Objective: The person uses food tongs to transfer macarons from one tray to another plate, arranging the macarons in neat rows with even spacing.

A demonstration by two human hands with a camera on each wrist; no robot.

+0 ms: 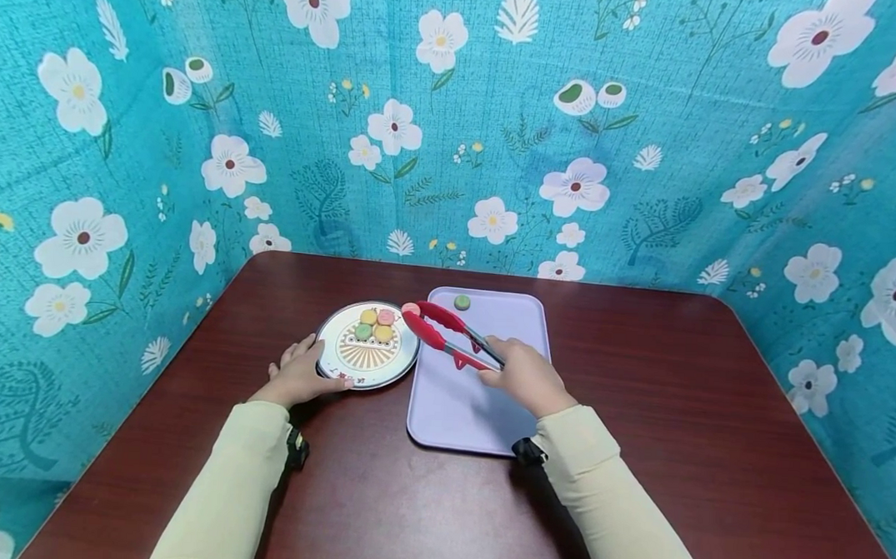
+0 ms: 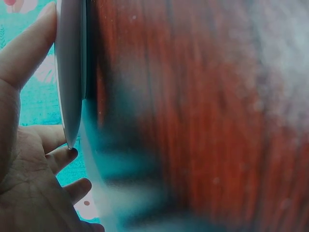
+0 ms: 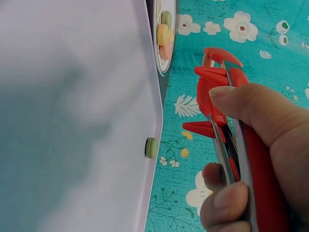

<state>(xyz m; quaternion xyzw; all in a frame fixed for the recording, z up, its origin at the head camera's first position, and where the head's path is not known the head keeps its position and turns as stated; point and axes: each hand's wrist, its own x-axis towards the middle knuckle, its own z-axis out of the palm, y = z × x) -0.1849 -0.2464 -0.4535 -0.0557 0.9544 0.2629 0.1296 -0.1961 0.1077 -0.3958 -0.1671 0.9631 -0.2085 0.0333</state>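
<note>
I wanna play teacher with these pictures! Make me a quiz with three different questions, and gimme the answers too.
1. Fill in: the tongs are in the ___ hand.
2. True or false: the left hand touches the plate.
3. The macaron on the tray is: a) pink, b) yellow, c) green.

Key: 1. right; 2. true; 3. c.

Matt printed cloth (image 1: 455,121) is hung at twelve o'clock beyond the table (image 1: 438,512), whose wood-grained top is glossed by light. The tray (image 1: 450,413) is seemingly moulded in smooth, satin plastic; at its nine o'clock, the plate (image 1: 402,366) is glazed like ceramic. Shiny metal and smooth red plastic are combined in the tongs (image 1: 429,334).
</note>
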